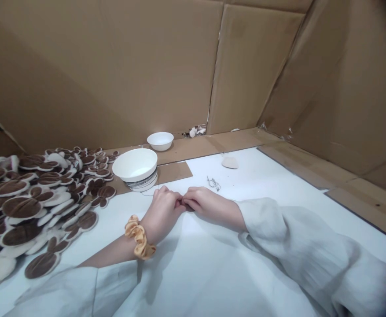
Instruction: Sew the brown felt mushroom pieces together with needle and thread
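My left hand (pixel 166 207), with a yellow scrunchie (pixel 140 237) around its wrist, meets my right hand (pixel 206 203) above the white table. Both hands are closed, fingertips pinched together on a small brown plush piece (pixel 190 208). Most of that piece is hidden by the fingers; only a dark sliver shows under the right hand. Just beyond the left hand stands a white bowl (pixel 135 164) with black thread (pixel 143 181) wound round its lower part. A small tangle of dark thread (pixel 214 183) lies past the right hand.
A big heap of brown-and-white plush pieces (pixel 24 207) covers the left side. A smaller white bowl (pixel 160 141) stands on cardboard at the back. A flat beige piece (pixel 229 162) lies on the white tabletop (pixel 245 176). Tall cardboard walls (pixel 130 75) enclose the back and right.
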{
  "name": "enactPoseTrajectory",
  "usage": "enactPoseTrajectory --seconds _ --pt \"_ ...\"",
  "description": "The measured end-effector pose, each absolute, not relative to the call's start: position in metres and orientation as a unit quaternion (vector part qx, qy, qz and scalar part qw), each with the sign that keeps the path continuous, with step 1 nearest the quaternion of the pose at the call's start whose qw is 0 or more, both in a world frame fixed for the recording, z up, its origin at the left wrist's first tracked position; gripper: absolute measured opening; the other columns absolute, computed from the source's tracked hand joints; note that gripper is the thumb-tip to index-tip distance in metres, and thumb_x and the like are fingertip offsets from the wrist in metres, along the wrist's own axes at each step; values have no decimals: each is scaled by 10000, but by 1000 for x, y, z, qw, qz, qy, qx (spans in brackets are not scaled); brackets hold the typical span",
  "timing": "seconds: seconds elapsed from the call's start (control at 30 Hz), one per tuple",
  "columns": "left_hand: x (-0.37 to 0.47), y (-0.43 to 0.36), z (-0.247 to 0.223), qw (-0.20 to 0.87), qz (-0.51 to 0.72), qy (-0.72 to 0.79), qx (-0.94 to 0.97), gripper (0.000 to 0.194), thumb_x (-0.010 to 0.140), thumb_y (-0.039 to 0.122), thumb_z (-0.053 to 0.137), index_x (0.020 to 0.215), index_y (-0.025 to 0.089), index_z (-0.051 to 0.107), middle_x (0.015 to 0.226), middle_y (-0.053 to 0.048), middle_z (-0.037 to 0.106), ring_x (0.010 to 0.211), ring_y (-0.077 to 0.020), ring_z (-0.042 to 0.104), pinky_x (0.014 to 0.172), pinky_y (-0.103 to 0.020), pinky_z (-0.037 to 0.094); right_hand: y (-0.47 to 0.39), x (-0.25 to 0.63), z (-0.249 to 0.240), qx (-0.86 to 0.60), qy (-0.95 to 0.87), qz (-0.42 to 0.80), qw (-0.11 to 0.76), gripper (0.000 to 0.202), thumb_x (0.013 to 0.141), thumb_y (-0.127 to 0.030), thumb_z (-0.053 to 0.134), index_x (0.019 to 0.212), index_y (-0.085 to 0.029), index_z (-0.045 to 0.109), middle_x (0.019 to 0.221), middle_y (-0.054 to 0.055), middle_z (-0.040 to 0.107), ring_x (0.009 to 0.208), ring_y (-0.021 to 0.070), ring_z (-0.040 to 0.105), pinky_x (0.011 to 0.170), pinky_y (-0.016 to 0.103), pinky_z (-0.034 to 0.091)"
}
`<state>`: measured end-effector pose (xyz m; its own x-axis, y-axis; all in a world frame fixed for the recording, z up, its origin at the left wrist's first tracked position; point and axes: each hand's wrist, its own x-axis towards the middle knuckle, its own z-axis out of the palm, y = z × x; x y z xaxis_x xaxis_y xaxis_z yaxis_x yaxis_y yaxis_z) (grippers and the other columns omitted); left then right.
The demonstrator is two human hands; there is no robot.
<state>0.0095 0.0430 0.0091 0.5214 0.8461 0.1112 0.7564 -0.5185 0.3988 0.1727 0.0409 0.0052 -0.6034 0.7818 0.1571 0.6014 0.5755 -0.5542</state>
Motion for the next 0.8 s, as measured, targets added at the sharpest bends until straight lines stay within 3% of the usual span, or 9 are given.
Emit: enactPoseTrajectory --seconds 0.13,0.43,0.8 --pt "9 44 8 159 143 464 860 159 767 165 478 697 195 617 618 -12 594 757 -215 459 723 -353 355 40 178 9 -421 -861 221 181 275 858 -88 348 690 -149 558 728 29 532 640 97 478 637 223 353" --pt "14 42 12 102 126 456 875 206 761 103 433 615 162 566 626 -34 586 775 -206 462 742 -361 345 40 193 4 -460 -849 196 170 248 843 -88 339 670 -146 507 728 35 552 663 108 496 630 228 343" --pt "20 45 15 1 115 400 909 223 799 100 448 682 156 630 675 -49 610 768 -193 467 693 -352 321 42 195 -3 -461 -836 210 209 253 858 -110 332 657 -162 477 689 14 537 652 108 477 647 235 350"
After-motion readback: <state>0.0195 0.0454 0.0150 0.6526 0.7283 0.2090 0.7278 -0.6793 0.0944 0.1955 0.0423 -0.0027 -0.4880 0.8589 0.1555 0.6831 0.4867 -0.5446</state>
